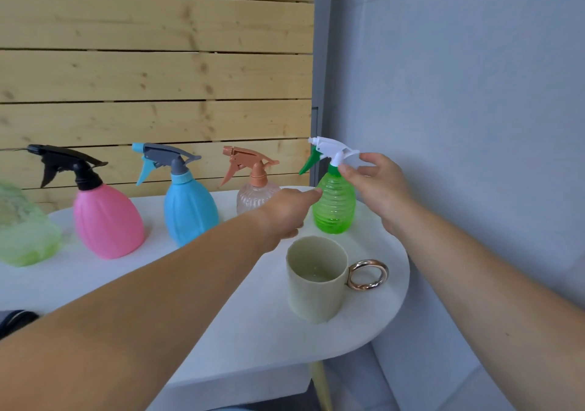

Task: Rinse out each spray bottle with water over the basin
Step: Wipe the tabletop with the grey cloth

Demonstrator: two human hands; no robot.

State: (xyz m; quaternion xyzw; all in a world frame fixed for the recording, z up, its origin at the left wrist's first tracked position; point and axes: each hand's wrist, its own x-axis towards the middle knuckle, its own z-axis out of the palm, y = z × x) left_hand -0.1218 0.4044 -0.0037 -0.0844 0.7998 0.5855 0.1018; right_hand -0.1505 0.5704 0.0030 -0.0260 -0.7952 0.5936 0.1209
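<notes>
Your right hand (376,182) pinches the sprayer (332,149) of the green bottle (334,208); your left hand (285,211) only touches its side. Twisting now may tip it toward the mug (313,280).

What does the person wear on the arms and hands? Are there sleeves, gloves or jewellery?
Nothing worn is visible. The left hand and the right hand show no gloves, rings, watch or bracelet. Both forearms are bare to the picture's edge, with no sleeves.
</notes>
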